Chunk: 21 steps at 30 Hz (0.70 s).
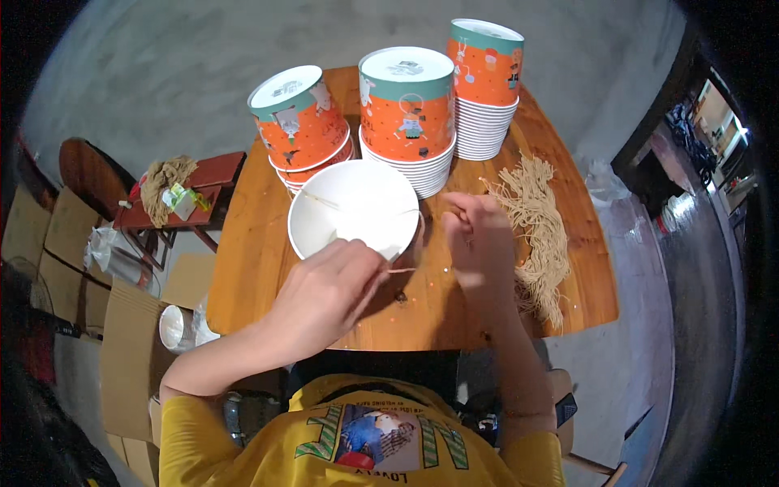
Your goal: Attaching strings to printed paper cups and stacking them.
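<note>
A white-lined paper bucket point(329, 223) lies tilted on the wooden table, its mouth turned toward me. My left hand point(329, 288) grips its near rim with closed fingers. A thin beige cord point(323, 200) shows against the bucket's inside, and a short end sticks out beside my left fingertips. To the right of the bucket, my right hand point(480, 239) is raised above the table, its fingers bent and apart, with nothing visible in them. Close to that hand, a thick bundle of beige cords point(535, 235) is spread along the table's right side.
Upside-down orange and green paper buckets stand in a left stack point(300, 126), a middle stack point(410, 114) and a taller right stack point(485, 77). A red bench point(219, 174) bearing more beige cord stands left of the table point(243, 284). Cardboard boxes point(134, 357) sit at lower left.
</note>
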### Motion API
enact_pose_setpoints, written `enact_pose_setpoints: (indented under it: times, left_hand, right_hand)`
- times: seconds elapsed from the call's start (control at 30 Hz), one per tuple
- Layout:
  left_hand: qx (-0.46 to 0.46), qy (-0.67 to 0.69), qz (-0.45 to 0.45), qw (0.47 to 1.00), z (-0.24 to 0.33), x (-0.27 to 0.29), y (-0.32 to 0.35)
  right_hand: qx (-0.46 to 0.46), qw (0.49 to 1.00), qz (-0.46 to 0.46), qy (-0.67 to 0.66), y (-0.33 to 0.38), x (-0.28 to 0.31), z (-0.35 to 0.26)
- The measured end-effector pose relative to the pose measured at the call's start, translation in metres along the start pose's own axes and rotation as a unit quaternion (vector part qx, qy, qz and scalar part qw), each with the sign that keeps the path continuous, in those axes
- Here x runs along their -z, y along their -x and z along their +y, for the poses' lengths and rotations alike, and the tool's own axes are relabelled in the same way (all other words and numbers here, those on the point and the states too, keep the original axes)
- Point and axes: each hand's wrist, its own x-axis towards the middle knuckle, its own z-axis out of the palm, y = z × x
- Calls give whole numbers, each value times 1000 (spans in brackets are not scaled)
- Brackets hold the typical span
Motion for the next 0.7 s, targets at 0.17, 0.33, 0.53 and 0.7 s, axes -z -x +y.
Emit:
enact_pose_setpoints:
  times: [0.17,0.33,0.53,0.7]
  left_hand:
    - [-153,-179,35,971,4,-6,-25]
    - [-180,-206,37,961,0,-13,-33]
    - [-114,-96,39,988,-12,-21,-32]
    - [29,2,24,999,-28,-24,-25]
  right_hand:
    - [-197,869,-117,-439,15,10,-49]
    - [-227,863,-130,-431,27,9,-32]
    - [-160,924,-76,-340,36,0,-22]
    - [-205,936,-43,-281,45,-6,-18]
